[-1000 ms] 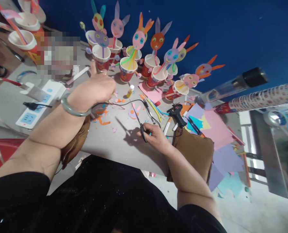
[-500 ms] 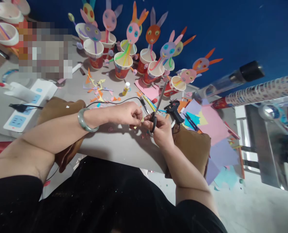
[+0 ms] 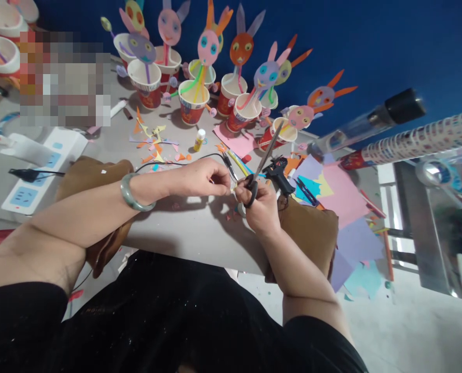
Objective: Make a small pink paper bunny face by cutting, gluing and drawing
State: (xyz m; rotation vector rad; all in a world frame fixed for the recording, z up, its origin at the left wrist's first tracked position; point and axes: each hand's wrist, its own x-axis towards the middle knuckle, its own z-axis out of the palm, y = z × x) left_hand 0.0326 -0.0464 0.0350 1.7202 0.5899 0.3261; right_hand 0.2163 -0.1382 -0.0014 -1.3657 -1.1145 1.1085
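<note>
Over the front of the table my two hands meet fingertip to fingertip. My left hand (image 3: 209,177), with a bangle (image 3: 131,192) at its wrist, has its fingertips closed in a pinch at a tiny pale yellow paper piece (image 3: 234,187). The thumb and forefinger of my right hand (image 3: 262,210) reach the same piece from the other side. My right hand also keeps hold of a pair of scissors (image 3: 268,150) by the black handle, blades pointing up and away from me. A black glue gun (image 3: 279,175) lies just beyond my right hand.
Paper cups with rabbit-faced figures (image 3: 194,101) line the back by the blue wall. Paper scraps (image 3: 156,140) and a glue stick (image 3: 199,140) lie before them. Brown cushions (image 3: 308,233) flank my arms. Coloured sheets (image 3: 343,197) lie right, a power strip (image 3: 40,171) left.
My left fingers have loosened and shifted slightly, and the yellow piece now shows less between the fingertips. The scissors have tilted a little to the right. The whole view has shifted slightly.
</note>
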